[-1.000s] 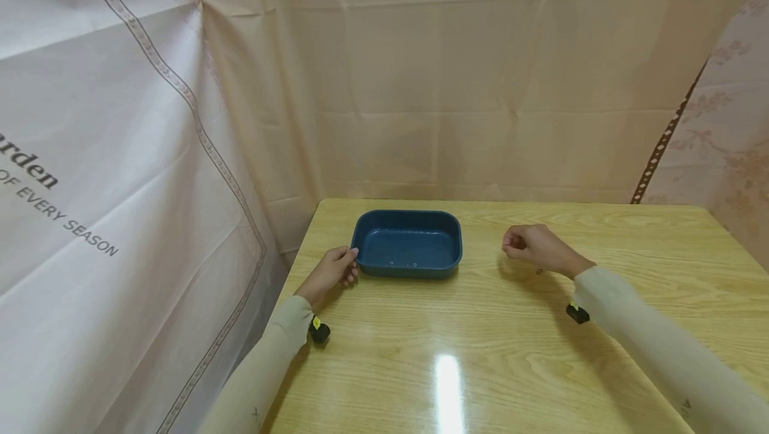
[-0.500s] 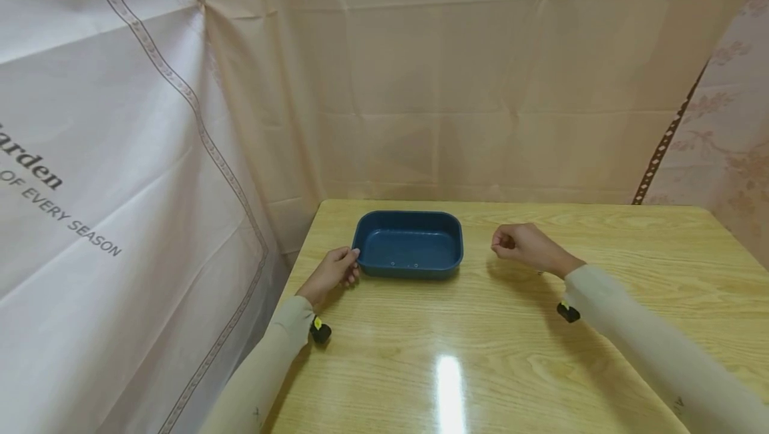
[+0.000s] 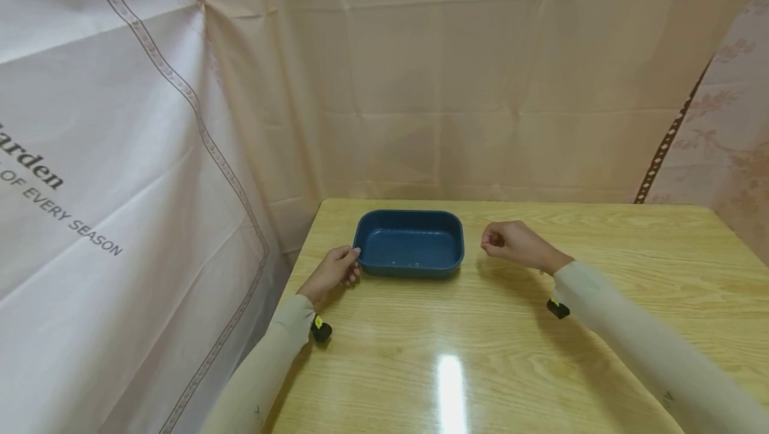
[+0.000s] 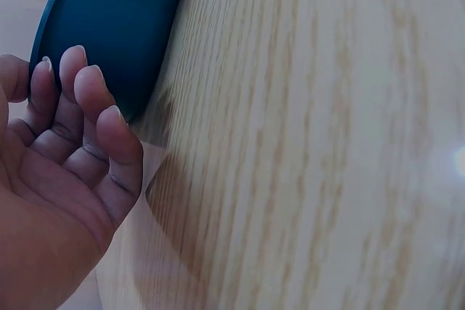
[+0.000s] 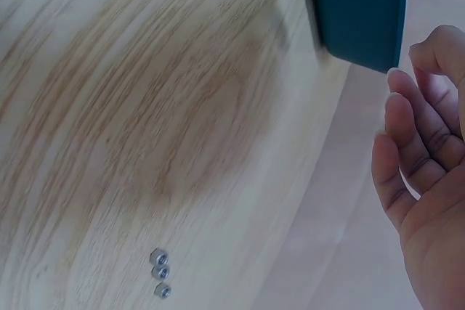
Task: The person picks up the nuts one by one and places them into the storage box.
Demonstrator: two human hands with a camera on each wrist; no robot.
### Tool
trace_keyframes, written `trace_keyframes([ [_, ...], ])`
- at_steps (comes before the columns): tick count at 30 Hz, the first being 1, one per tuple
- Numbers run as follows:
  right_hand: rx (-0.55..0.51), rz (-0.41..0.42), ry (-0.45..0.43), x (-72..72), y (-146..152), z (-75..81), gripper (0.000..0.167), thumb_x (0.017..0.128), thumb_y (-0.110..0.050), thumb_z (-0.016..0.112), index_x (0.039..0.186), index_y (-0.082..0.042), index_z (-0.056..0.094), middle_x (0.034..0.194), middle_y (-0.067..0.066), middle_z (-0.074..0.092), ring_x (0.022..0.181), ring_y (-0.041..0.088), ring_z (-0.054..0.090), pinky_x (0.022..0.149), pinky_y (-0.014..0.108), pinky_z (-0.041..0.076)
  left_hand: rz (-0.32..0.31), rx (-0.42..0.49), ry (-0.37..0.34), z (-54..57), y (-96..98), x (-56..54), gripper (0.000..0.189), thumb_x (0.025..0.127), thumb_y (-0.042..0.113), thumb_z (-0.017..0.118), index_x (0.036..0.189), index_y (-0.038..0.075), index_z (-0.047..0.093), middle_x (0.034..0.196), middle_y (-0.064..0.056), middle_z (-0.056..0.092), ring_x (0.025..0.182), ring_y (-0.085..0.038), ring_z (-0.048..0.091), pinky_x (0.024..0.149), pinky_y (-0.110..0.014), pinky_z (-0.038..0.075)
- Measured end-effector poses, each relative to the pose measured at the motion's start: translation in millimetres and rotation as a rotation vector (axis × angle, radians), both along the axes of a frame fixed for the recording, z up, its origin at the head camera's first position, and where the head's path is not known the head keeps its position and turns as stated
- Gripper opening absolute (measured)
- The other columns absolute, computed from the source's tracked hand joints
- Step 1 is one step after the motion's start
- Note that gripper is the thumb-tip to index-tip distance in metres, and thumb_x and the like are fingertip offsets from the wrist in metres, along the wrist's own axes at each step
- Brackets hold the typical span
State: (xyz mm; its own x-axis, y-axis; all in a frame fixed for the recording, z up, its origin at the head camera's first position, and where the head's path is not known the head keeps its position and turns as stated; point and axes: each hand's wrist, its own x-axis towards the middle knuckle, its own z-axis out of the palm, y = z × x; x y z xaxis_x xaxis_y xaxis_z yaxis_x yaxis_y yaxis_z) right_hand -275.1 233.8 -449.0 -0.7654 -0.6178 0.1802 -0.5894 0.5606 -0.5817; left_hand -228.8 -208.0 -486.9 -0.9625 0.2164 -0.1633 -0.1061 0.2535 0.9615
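Observation:
A dark blue rectangular tray (image 3: 410, 272) stands near the far left of the wooden table. My left hand (image 3: 332, 272) pinches its left rim between thumb and index finger; the other fingers hang loosely bent below, as the left wrist view shows. Inside, small ring-like pieces such as this one (image 3: 417, 264) lie along the front wall. My right hand (image 3: 519, 244) is in the air a short way right of the tray, fingers curled and thumb close to the index finger. Whatever lies between those fingertips is hidden. Three small metal nuts (image 5: 160, 272) rest on the table in the right wrist view.
The wooden tabletop (image 3: 384, 354) extends in front and to the right, with a bright light reflection near its front. Beige cloth (image 3: 420, 100) hangs behind the table, and a white printed cloth (image 3: 120, 187) hangs along its left side.
My right hand has moved left, closer to the tray, keeping its curled shape. My left hand and the tray stay in nearly the same place.

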Motion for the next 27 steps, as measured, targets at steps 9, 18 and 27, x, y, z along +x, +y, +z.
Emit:
trace_keyframes([
  [9, -0.003, 0.017, -0.019, -2.9, -10, -1.6, 0.006, 0.099, -0.009, 0.069, 0.098, -0.003, 0.070, 0.083, -0.005, 0.068, 0.072, 0.011, 0.061, 0.066, 0.027, 0.053, 0.009, -0.004, -0.010, -1.0, 0.7, -1.7, 0.038, 0.111, 0.037, 0.048, 0.094, 0.004, 0.056, 0.083, -0.010, 0.063, 0.065, -0.017, 0.054, 0.059, -0.030, 0.048],
  [18, -0.008, 0.033, 0.010, -1.9, -22, -0.7, 0.004, 0.098, -0.008, 0.069, 0.096, -0.004, 0.070, 0.081, -0.006, 0.067, 0.071, 0.009, 0.060, 0.066, 0.027, 0.052, 0.011, 0.004, -0.006, -1.0, 1.1, -0.7, 0.039, 0.111, 0.038, 0.049, 0.094, 0.003, 0.056, 0.082, -0.009, 0.063, 0.064, -0.017, 0.054, 0.058, -0.030, 0.048],
  [27, -0.012, 0.034, -0.004, -1.5, -29, -4.4, 0.004, 0.098, -0.008, 0.070, 0.094, -0.007, 0.069, 0.080, -0.005, 0.067, 0.069, 0.009, 0.059, 0.063, 0.026, 0.051, 0.017, -0.003, -0.017, -0.3, 0.8, 1.1, 0.038, 0.111, 0.037, 0.048, 0.099, 0.003, 0.057, 0.083, -0.009, 0.062, 0.065, -0.017, 0.054, 0.058, -0.030, 0.047],
])
